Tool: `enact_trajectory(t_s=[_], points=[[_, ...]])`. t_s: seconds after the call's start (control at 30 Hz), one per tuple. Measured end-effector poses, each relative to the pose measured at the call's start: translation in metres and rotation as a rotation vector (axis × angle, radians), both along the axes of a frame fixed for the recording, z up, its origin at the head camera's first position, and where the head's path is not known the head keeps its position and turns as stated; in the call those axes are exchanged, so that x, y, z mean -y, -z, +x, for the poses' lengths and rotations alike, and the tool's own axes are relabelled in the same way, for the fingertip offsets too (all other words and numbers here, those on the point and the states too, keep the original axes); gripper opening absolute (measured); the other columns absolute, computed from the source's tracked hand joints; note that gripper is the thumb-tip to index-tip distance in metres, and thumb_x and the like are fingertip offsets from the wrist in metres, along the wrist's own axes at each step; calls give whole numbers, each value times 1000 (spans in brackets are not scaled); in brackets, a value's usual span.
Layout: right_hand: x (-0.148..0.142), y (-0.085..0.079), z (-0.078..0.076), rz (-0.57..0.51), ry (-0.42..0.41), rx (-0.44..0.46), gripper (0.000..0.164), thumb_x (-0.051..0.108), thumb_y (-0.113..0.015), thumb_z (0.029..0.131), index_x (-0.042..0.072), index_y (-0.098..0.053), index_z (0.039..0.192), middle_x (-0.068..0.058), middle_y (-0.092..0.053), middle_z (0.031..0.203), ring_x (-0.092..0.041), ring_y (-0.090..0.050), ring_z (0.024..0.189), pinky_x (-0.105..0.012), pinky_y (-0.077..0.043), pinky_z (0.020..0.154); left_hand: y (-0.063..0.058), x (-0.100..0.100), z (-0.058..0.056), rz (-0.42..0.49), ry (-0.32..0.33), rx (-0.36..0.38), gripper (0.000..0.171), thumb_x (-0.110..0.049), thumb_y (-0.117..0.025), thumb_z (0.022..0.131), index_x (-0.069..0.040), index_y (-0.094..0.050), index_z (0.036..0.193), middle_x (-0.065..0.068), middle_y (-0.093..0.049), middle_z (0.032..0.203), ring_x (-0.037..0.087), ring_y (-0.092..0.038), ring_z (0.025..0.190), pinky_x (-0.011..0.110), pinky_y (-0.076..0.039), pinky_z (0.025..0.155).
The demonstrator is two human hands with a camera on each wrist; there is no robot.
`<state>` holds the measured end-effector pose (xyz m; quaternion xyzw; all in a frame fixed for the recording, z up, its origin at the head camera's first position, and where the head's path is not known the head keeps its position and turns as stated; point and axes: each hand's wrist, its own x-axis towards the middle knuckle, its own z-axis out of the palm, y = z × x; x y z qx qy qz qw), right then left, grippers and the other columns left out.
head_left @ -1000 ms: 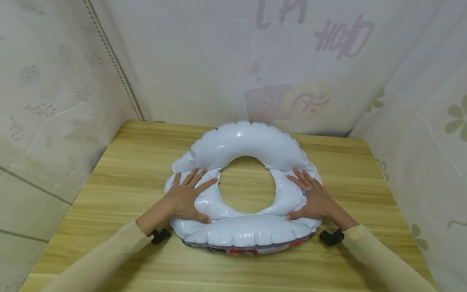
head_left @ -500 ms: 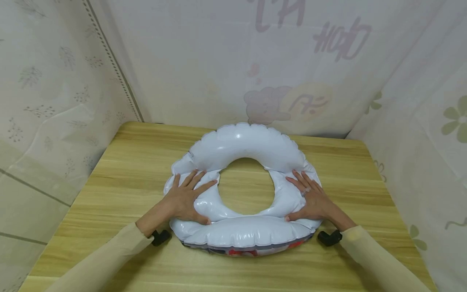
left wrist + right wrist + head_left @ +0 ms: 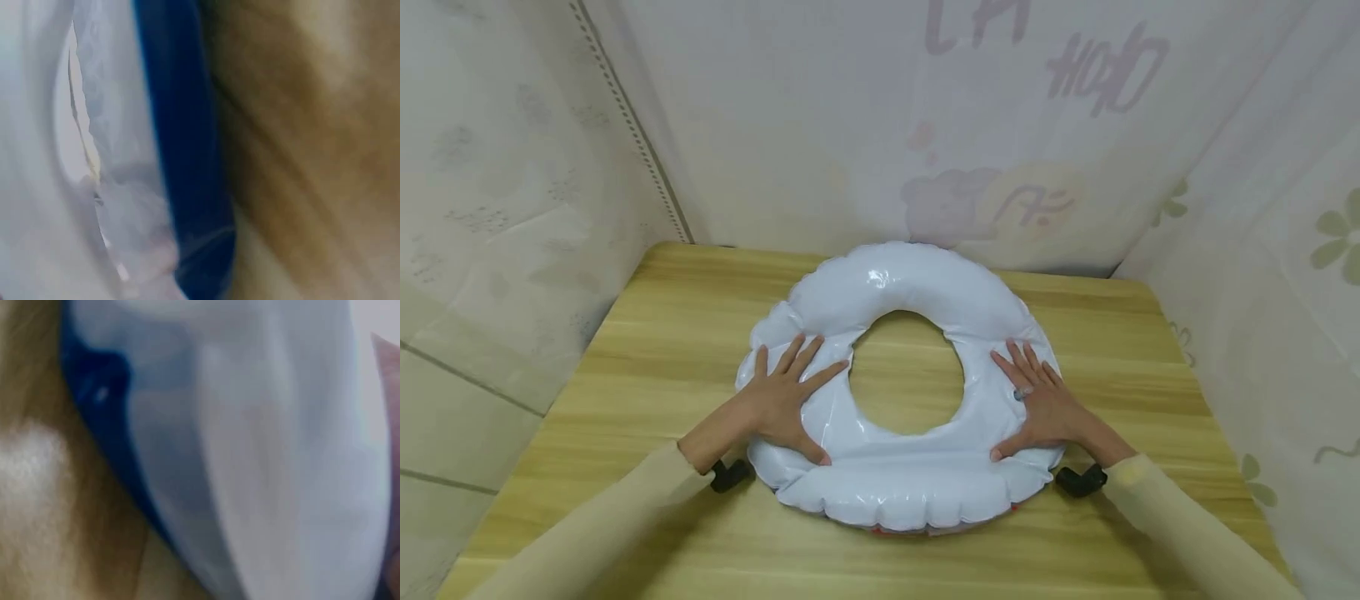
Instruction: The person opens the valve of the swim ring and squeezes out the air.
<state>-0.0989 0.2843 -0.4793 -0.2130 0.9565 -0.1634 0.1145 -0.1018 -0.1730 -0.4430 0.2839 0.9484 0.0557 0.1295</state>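
Observation:
A white inflatable swim ring (image 3: 902, 492) lies on the wooden table in the head view, its round hole showing the tabletop. My left hand (image 3: 782, 408) presses on its left side with the fingers spread. On the opposite side my right hand (image 3: 1041, 408), with a ring on one finger, rests flat with its fingers spread too. Beneath both palms the vinyl is pushed down and creased. Close up in the left wrist view, the swim ring (image 3: 125, 150) shows a white top and a dark blue lower edge. The same swim ring (image 3: 269, 456) fills much of the right wrist view.
The wood-grain table (image 3: 662, 333) extends around the swim ring on all sides. Pale printed curtains (image 3: 820, 125) stand behind it and at both sides. A black wrist-camera mount (image 3: 730, 475) sits at the left wrist, and another mount (image 3: 1081, 481) at the right.
The near part of the swim ring has flattened and tilted down, so less of its red and dark printed underside shows. Both hands keep their places on it.

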Motion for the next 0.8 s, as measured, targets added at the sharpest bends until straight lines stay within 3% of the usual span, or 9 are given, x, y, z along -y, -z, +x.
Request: enact_trajectory(t_s=[0.13, 0.3, 0.4, 0.57, 0.73, 0.8], points=[[-10, -10, 1, -66, -16, 24, 150, 75, -89, 54, 22, -5, 167, -19, 12, 172, -46, 10, 159, -75, -5, 120, -4, 2, 5, 57, 1, -17, 141, -97, -70, 48, -37, -16, 165, 15, 5, 174, 45, 7, 159, 87, -5, 110], [-21, -43, -10, -159, 31, 43, 125, 56, -88, 73, 22, -12, 166, -20, 4, 173, -54, -7, 156, -78, -17, 116, -29, -1, -3, 249, -27, -49, 113, -81, -72, 72, -31, -29, 163, 18, -8, 173, 46, -5, 159, 83, -12, 115], [-14, -68, -23, -175, 87, 10, 107, 54, -80, 85, 24, -17, 166, -18, -2, 173, -53, -16, 155, -77, -24, 115, -46, -7, -18, 380, -39, -94, 90, -60, -73, 88, -23, -35, 161, 22, -17, 169, 47, -11, 158, 77, -16, 119], [14, -98, -59, -205, 152, -70, 79, 56, -62, 98, 21, -31, 162, -16, -23, 170, -47, -30, 152, -71, -30, 116, -57, -28, -56, 479, -39, -193, 75, -45, -67, 98, -21, -35, 161, 19, -14, 171, 46, -7, 159, 75, -19, 120], [50, -101, -97, -221, 194, -159, 68, 59, -54, 101, 16, -48, 153, -12, -47, 159, -41, -40, 147, -63, -36, 116, -54, -53, -89, 467, -60, -223, 70, -45, -61, 101, -18, -35, 161, 22, -10, 171, 48, -4, 158, 77, -16, 119], [65, -96, -109, -224, 182, -201, 66, 55, -57, 101, 13, -50, 151, -15, -46, 158, -41, -37, 147, -62, -33, 117, -50, -62, -98, 431, -76, -200, 71, -46, -59, 102, -17, -33, 162, 23, -10, 170, 48, -3, 158, 78, -12, 118]])
